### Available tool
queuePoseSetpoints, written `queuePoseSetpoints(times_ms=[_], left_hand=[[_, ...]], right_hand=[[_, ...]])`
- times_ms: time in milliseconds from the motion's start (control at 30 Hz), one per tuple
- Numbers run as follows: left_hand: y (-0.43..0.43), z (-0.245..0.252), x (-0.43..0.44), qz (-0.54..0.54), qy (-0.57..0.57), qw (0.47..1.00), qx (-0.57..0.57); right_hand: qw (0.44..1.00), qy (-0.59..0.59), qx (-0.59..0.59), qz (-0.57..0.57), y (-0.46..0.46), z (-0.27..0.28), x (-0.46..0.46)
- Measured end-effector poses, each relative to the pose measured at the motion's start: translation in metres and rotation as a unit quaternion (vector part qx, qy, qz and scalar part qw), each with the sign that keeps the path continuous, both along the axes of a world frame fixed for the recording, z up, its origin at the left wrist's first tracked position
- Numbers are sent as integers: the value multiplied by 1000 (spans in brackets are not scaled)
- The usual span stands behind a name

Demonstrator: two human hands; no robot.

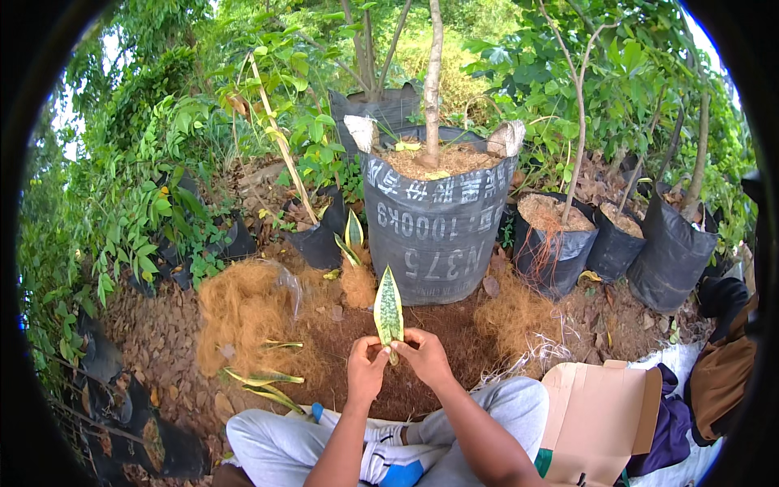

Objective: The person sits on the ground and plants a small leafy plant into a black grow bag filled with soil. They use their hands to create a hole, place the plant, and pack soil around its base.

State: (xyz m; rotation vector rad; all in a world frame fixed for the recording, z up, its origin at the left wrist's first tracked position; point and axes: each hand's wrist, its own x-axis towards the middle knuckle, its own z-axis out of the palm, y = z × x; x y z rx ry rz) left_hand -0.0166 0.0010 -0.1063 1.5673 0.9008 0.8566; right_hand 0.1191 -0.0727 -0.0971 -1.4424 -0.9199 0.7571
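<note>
Upright between my hands stands a variegated snake plant cutting (388, 304), green with yellow edges. My left hand (367, 370) pinches its base from the left, and my right hand (426, 358) pinches it from the right, thumbs almost meeting. More snake plant leaves (265, 377) lie on the ground to the left, beside a heap of brown coir fibre (243, 310). Behind the hands, a fibre-wrapped bundle (358, 285) with snake plant leaves stands against a big black grow bag (435, 231) that holds a tree trunk.
Smaller black grow bags with saplings (554, 243) stand to the right, and another (316, 240) to the left. Loose fibre (517, 310) and white plastic strands (548, 350) lie right of my hands. An open cardboard box (593, 414) sits beside my right knee, near purple cloth (669, 432).
</note>
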Motion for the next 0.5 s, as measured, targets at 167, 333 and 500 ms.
queuePoseSetpoints(times_ms=[167, 333, 500], left_hand=[[5, 15, -7, -95, -62, 986, -122], [10, 13, -14, -95, -72, 987, -104], [-3, 13, -9, -43, -104, 988, -109]], right_hand=[[1000, 6, 7, 28, -3, 5, 0], [995, -14, 53, 83, -7, 14, 1], [998, -28, -27, 57, -8, 20, -4]])
